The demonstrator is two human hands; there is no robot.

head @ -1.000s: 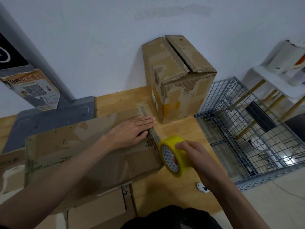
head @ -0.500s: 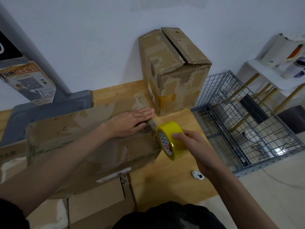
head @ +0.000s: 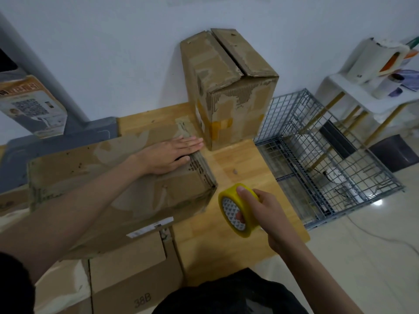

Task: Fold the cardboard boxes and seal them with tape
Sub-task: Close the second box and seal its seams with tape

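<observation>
A worn brown cardboard box (head: 95, 177) lies on its side across the wooden table (head: 240, 173). My left hand (head: 170, 152) presses flat on its top near the right end, fingers straight. My right hand (head: 260, 209) grips a yellow tape roll (head: 235, 211) just right of the box's lower right corner, thumb on the rim and a finger through the core. I cannot make out a tape strip running to the box. A second, folded cardboard box (head: 229, 87) stands upright against the wall behind.
Flat cardboard pieces, one marked 38B (head: 133, 273), lie under the box at the table's front. A wire cage (head: 322, 155) stands right of the table. A white shelf (head: 374, 87) with rolls sits far right. A grey stand base (head: 45, 146) is at the left.
My right hand has drawn the tape roll down and away from the box's right end. My left hand stays pressed on the box. The camera has tilted a little.
</observation>
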